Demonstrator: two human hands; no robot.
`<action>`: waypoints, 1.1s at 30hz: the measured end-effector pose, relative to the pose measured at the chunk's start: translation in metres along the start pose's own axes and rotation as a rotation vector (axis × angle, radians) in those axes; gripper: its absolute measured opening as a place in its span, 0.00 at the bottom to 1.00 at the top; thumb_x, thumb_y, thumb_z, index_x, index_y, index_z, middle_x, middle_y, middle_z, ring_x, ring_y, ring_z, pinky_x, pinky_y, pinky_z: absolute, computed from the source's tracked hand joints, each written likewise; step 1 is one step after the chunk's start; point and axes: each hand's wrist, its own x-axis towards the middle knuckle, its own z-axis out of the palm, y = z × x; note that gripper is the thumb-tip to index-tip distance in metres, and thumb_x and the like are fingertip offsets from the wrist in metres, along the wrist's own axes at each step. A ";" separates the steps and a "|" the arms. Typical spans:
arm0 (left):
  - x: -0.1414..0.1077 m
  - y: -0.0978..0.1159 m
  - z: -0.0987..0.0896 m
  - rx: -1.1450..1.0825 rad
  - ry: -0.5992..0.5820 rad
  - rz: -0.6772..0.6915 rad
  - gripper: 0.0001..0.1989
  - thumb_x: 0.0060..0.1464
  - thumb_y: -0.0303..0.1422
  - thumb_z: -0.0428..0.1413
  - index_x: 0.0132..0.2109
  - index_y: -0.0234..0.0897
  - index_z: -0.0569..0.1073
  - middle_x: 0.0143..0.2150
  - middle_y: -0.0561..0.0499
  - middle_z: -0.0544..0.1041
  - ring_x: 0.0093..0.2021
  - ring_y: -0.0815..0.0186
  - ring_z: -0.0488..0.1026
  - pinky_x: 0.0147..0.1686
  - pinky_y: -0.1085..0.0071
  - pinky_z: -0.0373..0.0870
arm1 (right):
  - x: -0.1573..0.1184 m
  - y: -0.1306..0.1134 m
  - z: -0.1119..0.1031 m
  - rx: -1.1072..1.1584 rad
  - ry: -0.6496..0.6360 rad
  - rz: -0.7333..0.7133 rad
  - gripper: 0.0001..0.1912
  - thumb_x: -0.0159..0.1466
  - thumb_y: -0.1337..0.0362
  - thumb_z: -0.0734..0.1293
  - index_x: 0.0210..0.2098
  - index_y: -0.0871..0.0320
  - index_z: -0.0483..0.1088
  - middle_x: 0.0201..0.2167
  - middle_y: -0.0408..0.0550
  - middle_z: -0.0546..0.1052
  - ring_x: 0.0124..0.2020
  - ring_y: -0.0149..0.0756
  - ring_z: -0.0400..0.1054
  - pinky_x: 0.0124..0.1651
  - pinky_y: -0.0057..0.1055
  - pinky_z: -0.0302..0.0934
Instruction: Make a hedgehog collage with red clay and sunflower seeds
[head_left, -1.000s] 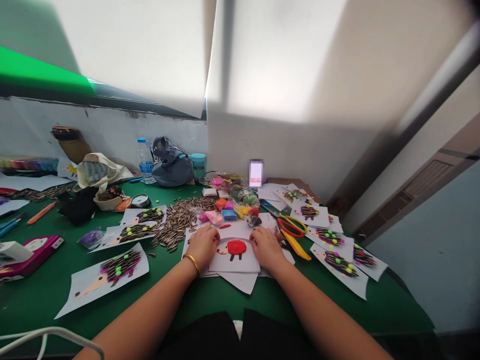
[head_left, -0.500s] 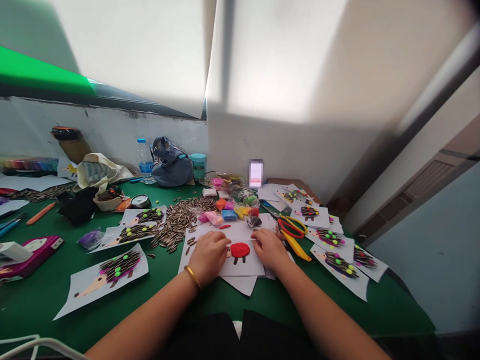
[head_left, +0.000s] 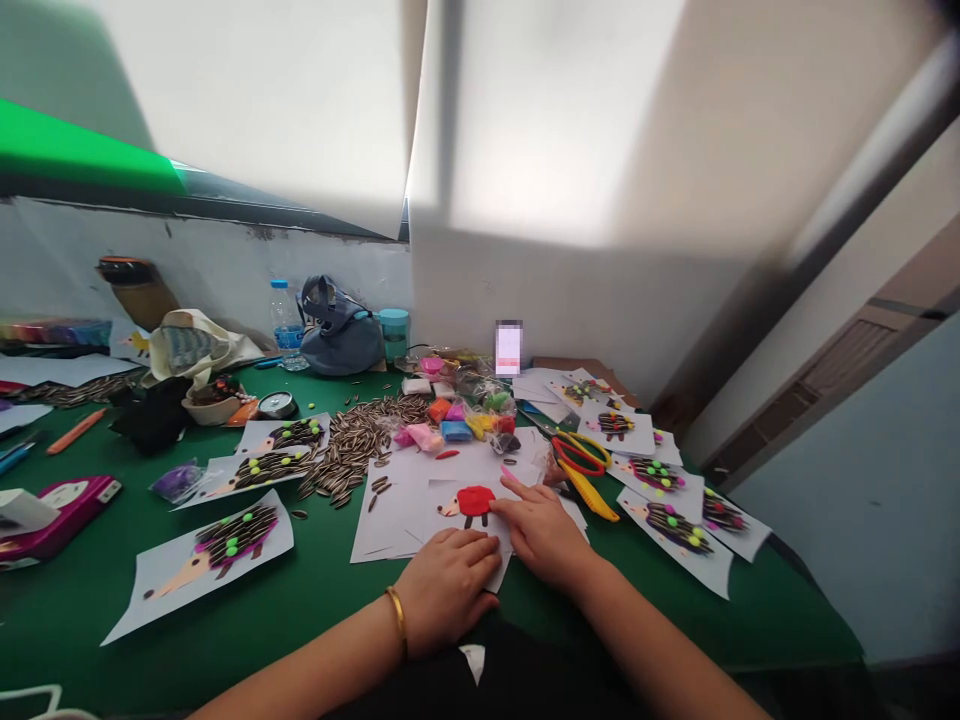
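On a white card [head_left: 435,493] in front of me is a hedgehog figure with a red clay body [head_left: 475,500], dark legs and a pale snout. My right hand [head_left: 541,530] reaches in from the right, its index fingertip at the red clay's right edge, holding nothing that I can see. My left hand [head_left: 454,580] lies flat over the card's lower edge, fingers stretched out. A small pink piece [head_left: 509,476] shows beside my right fingers; its kind is unclear. A red clay strip [head_left: 448,455] and a few sunflower seeds [head_left: 380,485] lie on the paper underneath.
A pile of sunflower seeds [head_left: 352,450] and bagged coloured clay [head_left: 456,431] lie beyond the paper. Scissors [head_left: 585,455] are to the right. Hedgehog cards [head_left: 679,528] lie at the right, others [head_left: 225,545] at the left. A phone [head_left: 508,350] leans against the wall.
My left hand has come down from the clay figure to the card's lower edge. My right hand has moved lower, its finger now at the red body. The card has shifted slightly.
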 end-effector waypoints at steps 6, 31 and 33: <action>0.000 -0.001 -0.001 -0.035 0.002 0.007 0.20 0.55 0.37 0.56 0.55 0.41 0.69 0.56 0.45 0.74 0.57 0.53 0.68 0.55 0.54 0.65 | 0.000 0.003 0.001 0.030 0.040 0.015 0.24 0.59 0.74 0.59 0.54 0.54 0.69 0.52 0.52 0.75 0.65 0.41 0.54 0.60 0.44 0.48; 0.001 -0.002 -0.002 -0.066 -0.009 -0.003 0.18 0.55 0.37 0.57 0.52 0.41 0.70 0.56 0.47 0.73 0.55 0.54 0.68 0.55 0.55 0.64 | 0.002 0.005 0.001 0.070 0.045 0.099 0.25 0.60 0.75 0.56 0.55 0.55 0.67 0.58 0.52 0.70 0.65 0.40 0.53 0.60 0.42 0.48; 0.001 -0.001 -0.002 -0.060 -0.014 -0.009 0.17 0.54 0.37 0.57 0.52 0.41 0.70 0.56 0.48 0.73 0.55 0.54 0.68 0.55 0.55 0.64 | 0.003 0.004 0.001 0.064 0.024 0.102 0.27 0.60 0.74 0.56 0.58 0.55 0.64 0.59 0.53 0.69 0.66 0.40 0.53 0.61 0.42 0.48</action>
